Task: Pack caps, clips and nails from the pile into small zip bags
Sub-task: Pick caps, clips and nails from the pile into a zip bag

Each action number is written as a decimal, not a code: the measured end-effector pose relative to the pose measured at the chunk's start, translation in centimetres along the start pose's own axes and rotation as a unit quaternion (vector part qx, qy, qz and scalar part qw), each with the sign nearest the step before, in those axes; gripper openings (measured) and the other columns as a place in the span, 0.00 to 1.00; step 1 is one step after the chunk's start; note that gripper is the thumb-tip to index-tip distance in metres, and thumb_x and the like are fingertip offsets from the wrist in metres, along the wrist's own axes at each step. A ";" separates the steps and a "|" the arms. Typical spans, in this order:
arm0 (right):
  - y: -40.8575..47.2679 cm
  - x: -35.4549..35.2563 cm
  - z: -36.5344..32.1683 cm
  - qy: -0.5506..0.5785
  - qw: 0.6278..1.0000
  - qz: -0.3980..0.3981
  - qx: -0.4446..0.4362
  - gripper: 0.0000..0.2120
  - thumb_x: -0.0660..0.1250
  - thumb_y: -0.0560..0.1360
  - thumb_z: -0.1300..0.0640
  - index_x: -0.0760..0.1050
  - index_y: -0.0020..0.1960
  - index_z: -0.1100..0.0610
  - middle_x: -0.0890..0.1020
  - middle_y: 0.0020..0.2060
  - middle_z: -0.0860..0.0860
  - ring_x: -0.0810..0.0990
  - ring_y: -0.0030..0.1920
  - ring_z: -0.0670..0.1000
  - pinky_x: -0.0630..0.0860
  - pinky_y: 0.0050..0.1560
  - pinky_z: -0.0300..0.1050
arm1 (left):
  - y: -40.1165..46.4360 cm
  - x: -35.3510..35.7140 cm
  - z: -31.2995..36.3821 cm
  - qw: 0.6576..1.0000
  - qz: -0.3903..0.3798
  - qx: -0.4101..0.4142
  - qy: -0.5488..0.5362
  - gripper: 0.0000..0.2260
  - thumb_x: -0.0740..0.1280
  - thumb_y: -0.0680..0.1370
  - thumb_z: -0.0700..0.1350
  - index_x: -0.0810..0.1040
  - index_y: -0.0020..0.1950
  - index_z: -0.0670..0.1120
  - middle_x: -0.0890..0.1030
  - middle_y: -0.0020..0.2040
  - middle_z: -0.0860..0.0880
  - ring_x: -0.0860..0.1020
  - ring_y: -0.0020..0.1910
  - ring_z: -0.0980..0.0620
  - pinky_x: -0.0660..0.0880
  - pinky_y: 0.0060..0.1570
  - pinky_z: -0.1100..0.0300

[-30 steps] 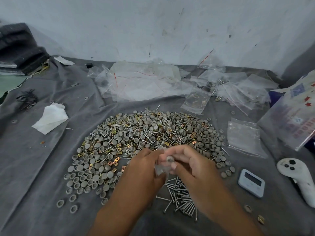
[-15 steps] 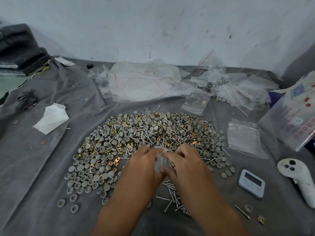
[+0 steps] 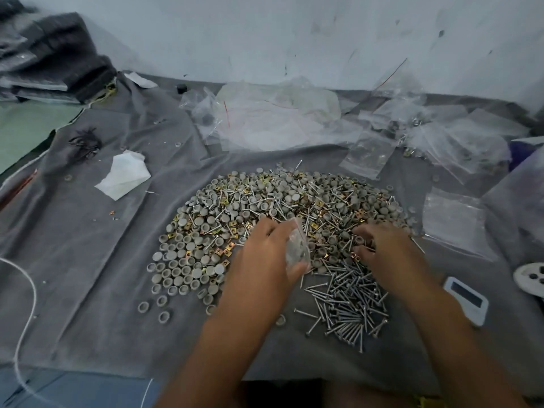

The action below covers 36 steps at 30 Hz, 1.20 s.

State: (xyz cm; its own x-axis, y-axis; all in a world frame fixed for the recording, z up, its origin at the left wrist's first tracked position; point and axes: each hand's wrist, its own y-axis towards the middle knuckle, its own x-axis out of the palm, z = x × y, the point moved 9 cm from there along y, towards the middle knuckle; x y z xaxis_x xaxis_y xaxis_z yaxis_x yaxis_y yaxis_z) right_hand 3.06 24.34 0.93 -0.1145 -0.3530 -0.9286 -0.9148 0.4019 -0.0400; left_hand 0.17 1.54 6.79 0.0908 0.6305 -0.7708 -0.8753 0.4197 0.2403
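A wide pile (image 3: 282, 207) of grey round caps, brass square clips and silver nails lies on the grey cloth (image 3: 88, 260). A separate heap of nails (image 3: 344, 304) lies at its near side. My left hand (image 3: 262, 260) holds a small clear zip bag (image 3: 297, 245) upright at the pile's near edge. My right hand (image 3: 385, 248) reaches into the pile to the bag's right, fingers curled among caps and clips; whether it holds any is hidden.
Empty zip bags (image 3: 453, 222) lie right of the pile. More plastic bags (image 3: 279, 116) crowd the back by the wall. A white tissue (image 3: 123, 175) lies left, a small white timer (image 3: 465, 298) and a white controller (image 3: 530, 278) right.
My hands have separated: the right one left the bag and went right into the pile, while the left one kept the bag. The camera view has shifted left.
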 end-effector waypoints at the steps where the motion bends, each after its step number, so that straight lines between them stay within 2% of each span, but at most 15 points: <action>1: 0.3 0.3 0.0 0.001 1.000 0.004 -0.005 0.16 0.68 0.79 0.51 0.75 0.67 0.48 0.76 0.63 0.51 0.73 0.63 0.53 0.73 0.62 0.54 | -0.1 0.1 -0.1 1.000 0.003 -0.001 0.003 0.26 0.71 0.71 0.52 0.73 0.69 0.51 0.72 0.56 0.55 0.77 0.44 0.54 0.81 0.48 0.53; 5: 1.6 1.1 -0.7 0.009 0.999 0.020 -0.028 0.18 0.63 0.81 0.44 0.76 0.67 0.49 0.76 0.60 0.50 0.72 0.62 0.52 0.70 0.58 0.49 | -0.4 0.7 -0.2 1.000 0.001 -0.009 0.025 0.26 0.71 0.74 0.52 0.69 0.70 0.53 0.70 0.60 0.55 0.78 0.48 0.50 0.80 0.48 0.50; 8: 1.8 2.1 -1.7 -0.006 0.999 -0.008 -0.048 0.19 0.65 0.78 0.39 0.76 0.66 0.45 0.76 0.60 0.48 0.70 0.64 0.51 0.70 0.58 0.50 | -0.5 0.7 0.3 0.999 0.009 0.016 0.037 0.24 0.69 0.75 0.54 0.68 0.69 0.53 0.69 0.61 0.56 0.77 0.51 0.54 0.78 0.49 0.56; 10: 2.0 2.4 -2.3 -0.021 0.998 -0.010 -0.059 0.16 0.67 0.77 0.42 0.77 0.63 0.45 0.76 0.59 0.48 0.70 0.63 0.51 0.71 0.58 0.50 | -0.3 0.8 0.9 0.999 0.013 0.040 0.034 0.23 0.69 0.74 0.54 0.69 0.68 0.52 0.69 0.61 0.57 0.73 0.55 0.57 0.76 0.50 0.59; 13: 2.2 2.1 -2.8 -0.010 0.998 0.011 -0.066 0.06 0.69 0.78 0.49 0.79 0.54 0.46 0.74 0.50 0.47 0.73 0.55 0.50 0.72 0.53 0.47 | 0.0 1.2 1.1 0.998 -0.001 0.057 0.023 0.24 0.69 0.76 0.53 0.70 0.70 0.51 0.67 0.64 0.57 0.70 0.61 0.57 0.74 0.58 0.59; 16: 2.8 2.2 -3.2 0.014 0.998 -0.010 -0.063 0.01 0.71 0.78 0.53 0.80 0.49 0.49 0.77 0.46 0.47 0.75 0.48 0.49 0.74 0.49 0.46 | 0.1 1.4 0.8 0.999 -0.009 0.049 -0.001 0.23 0.68 0.77 0.53 0.70 0.71 0.51 0.66 0.64 0.58 0.70 0.59 0.58 0.75 0.58 0.58; 19: 3.3 2.2 -2.9 0.058 0.997 -0.043 -0.037 0.02 0.71 0.78 0.58 0.81 0.50 0.54 0.83 0.47 0.52 0.80 0.45 0.51 0.79 0.50 0.49 | 0.5 1.5 0.4 0.999 -0.016 0.036 -0.012 0.20 0.68 0.78 0.54 0.72 0.68 0.52 0.67 0.60 0.58 0.72 0.55 0.57 0.77 0.54 0.54; 21: 3.3 1.6 -2.6 0.080 0.996 -0.034 -0.034 0.03 0.71 0.78 0.60 0.81 0.51 0.55 0.83 0.47 0.52 0.81 0.45 0.50 0.78 0.47 0.45 | 0.7 1.5 0.3 0.999 -0.014 0.032 -0.007 0.19 0.68 0.77 0.56 0.74 0.66 0.53 0.68 0.57 0.59 0.72 0.53 0.58 0.76 0.53 0.56; 24: 2.0 -0.8 -2.4 0.176 0.983 0.021 -0.042 0.04 0.72 0.77 0.58 0.80 0.49 0.50 0.83 0.44 0.44 0.81 0.46 0.43 0.73 0.43 0.31 | 0.8 1.7 0.1 1.000 -0.020 0.022 0.007 0.21 0.67 0.76 0.61 0.73 0.66 0.54 0.68 0.56 0.59 0.72 0.50 0.60 0.72 0.49 0.62; 26: 0.4 -2.6 -3.5 0.271 0.960 0.035 -0.068 0.05 0.73 0.76 0.53 0.79 0.48 0.45 0.83 0.43 0.40 0.82 0.46 0.39 0.75 0.45 0.30 | 0.9 1.9 0.0 0.999 -0.023 0.015 0.019 0.22 0.67 0.76 0.63 0.72 0.67 0.56 0.69 0.57 0.59 0.73 0.51 0.59 0.72 0.49 0.62; 28: -1.6 -3.6 -5.7 0.328 0.936 0.014 -0.124 0.05 0.74 0.74 0.50 0.80 0.49 0.43 0.84 0.44 0.38 0.83 0.46 0.39 0.79 0.44 0.32 | 1.1 1.9 -0.1 0.999 -0.019 0.010 0.030 0.23 0.67 0.75 0.64 0.72 0.66 0.57 0.71 0.57 0.57 0.74 0.52 0.59 0.73 0.50 0.61; 30: -3.5 -3.9 -8.1 0.304 0.934 -0.005 -0.187 0.07 0.75 0.74 0.52 0.81 0.49 0.44 0.84 0.44 0.38 0.83 0.46 0.40 0.78 0.45 0.31 | 1.2 2.0 0.2 0.999 -0.017 0.012 0.041 0.22 0.65 0.75 0.65 0.72 0.65 0.57 0.72 0.56 0.56 0.74 0.51 0.58 0.74 0.48 0.60; 32: -4.5 -4.0 -9.4 0.240 0.945 0.009 -0.221 0.08 0.76 0.72 0.57 0.82 0.49 0.46 0.83 0.42 0.40 0.82 0.46 0.39 0.76 0.47 0.30 | 1.2 2.1 0.5 0.998 -0.013 0.019 0.053 0.21 0.65 0.75 0.64 0.73 0.64 0.56 0.73 0.54 0.55 0.75 0.50 0.56 0.74 0.45 0.60; 36: -4.8 -4.2 -10.3 0.112 0.963 0.046 -0.241 0.09 0.76 0.73 0.57 0.83 0.52 0.51 0.81 0.46 0.42 0.80 0.46 0.41 0.79 0.50 0.41 | 1.2 2.1 1.0 0.996 -0.009 0.028 0.080 0.21 0.64 0.75 0.65 0.74 0.64 0.56 0.75 0.53 0.55 0.76 0.49 0.56 0.69 0.43 0.62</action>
State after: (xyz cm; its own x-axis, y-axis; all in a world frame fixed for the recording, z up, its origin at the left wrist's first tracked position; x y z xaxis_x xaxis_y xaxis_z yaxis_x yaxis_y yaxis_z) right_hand 3.93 15.16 8.81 -0.2351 -0.5296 -0.8150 -0.9640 0.0197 0.2652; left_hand -0.20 4.02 6.01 0.0260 0.5118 -0.8587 -0.8462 0.4686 0.2537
